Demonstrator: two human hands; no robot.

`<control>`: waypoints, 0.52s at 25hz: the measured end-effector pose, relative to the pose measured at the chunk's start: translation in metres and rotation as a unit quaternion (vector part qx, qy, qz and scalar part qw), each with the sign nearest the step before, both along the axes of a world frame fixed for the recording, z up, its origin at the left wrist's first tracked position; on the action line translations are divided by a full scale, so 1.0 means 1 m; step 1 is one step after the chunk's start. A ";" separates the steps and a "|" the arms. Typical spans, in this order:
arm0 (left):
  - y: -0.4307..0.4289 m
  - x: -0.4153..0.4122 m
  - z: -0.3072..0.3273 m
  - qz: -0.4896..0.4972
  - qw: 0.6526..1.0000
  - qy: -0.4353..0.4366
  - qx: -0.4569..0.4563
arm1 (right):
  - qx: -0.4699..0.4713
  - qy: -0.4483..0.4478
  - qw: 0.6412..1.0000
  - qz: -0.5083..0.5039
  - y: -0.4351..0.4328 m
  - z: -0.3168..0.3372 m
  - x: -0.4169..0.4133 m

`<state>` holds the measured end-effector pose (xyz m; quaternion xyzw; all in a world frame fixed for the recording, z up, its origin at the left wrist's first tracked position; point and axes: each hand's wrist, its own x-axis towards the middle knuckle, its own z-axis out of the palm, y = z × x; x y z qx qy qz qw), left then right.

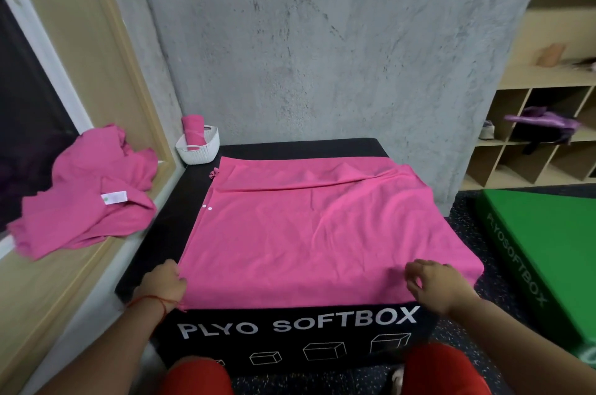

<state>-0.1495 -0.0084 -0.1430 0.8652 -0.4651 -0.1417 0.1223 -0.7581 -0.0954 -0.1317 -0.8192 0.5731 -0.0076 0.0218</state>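
A pink cloth (309, 233) lies spread flat over the top of a black soft box (290, 330), covering most of it. A strip of bare black shows along the left side and at the far edge. The cloth has a long fold running across its far part and light creases in the middle. Its near edge reaches the near rim of the box, just above the white lettering on the front. Two small white snaps (208, 208) sit on its left edge, and a little tie (213, 173) sticks out at the far left corner.

The left hand (164, 285) is at the near left corner of the cloth, its fingers curled and pinching the edge there. A red thread (151, 299) circles its wrist. The right hand (432, 285) is over the near right part of the cloth with its fingers bent. It is blurred, so I cannot tell whether it grips the fabric or only touches it.

At the far left corner of the box stands a white basket (197, 149) with a rolled pink cloth (193, 130) upright inside. On the window ledge (80, 265) to the left lies a heap of pink cloths (87, 191), one showing a white label (113, 197). A concrete wall (322, 39) rises behind the box. To the right a green soft box (548, 249) lies on the floor, and cubby shelves (516, 168) beyond it hold a purple bag (541, 122).
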 end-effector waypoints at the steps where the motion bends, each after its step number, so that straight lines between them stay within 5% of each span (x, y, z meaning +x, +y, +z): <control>1: -0.009 -0.005 0.001 -0.019 1.000 -0.003 -0.003 | 0.000 -0.013 1.000 -0.009 -0.008 0.000 0.002; 6: -0.062 -0.043 -0.013 -0.128 0.991 0.025 -0.013 | 0.031 -0.057 0.998 -0.022 -0.058 -0.007 0.023; 13: -0.149 -0.049 -0.012 -0.146 0.989 -0.010 -0.029 | 0.070 -0.053 0.994 -0.067 -0.148 -0.041 0.061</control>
